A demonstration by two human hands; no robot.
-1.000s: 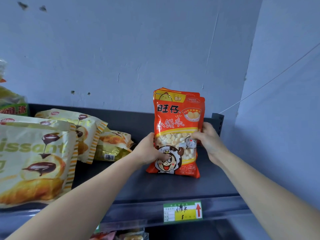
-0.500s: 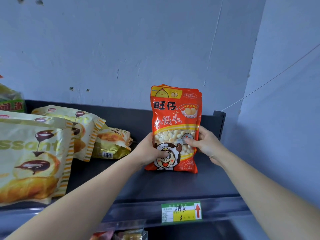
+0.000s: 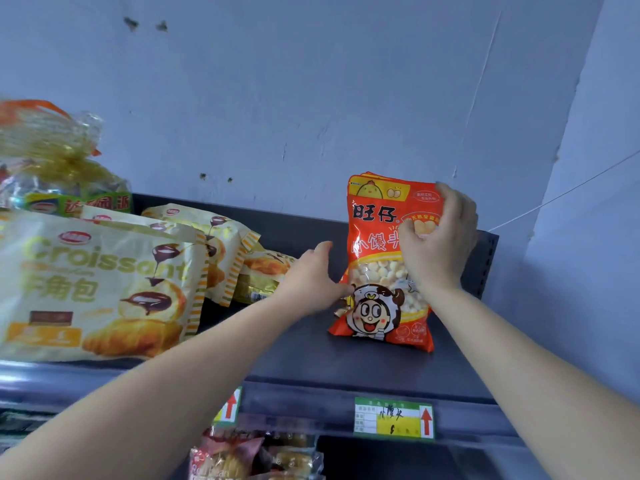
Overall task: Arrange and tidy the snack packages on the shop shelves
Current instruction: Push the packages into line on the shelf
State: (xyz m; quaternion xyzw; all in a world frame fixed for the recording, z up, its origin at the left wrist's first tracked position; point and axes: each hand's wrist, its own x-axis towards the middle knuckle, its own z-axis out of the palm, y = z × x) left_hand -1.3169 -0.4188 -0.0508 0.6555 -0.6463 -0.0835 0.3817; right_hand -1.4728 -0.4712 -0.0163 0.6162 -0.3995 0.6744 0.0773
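Risen right hand (image 3: 438, 237) grips orange packet (image 3: 377, 268).

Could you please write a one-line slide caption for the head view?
Left hand braces and right hand grips upright red snack bags on the dark shelf, right of croissant packs.

An orange snack bag (image 3: 377, 258) stands upright on the dark shelf (image 3: 346, 365), right of the frame's centre, with the top edges of similar bags showing just behind it. The right hand (image 3: 438, 244) grips its upper right corner, fingers curled over the top and thumb on the front. The left hand (image 3: 311, 278) lies against its left edge with straight fingers, thumb touching the front. Croissant bags (image 3: 93, 285) fill the left of the frame. A green and yellow price tag (image 3: 393, 418) sits on the shelf's front rail, below the orange bag.
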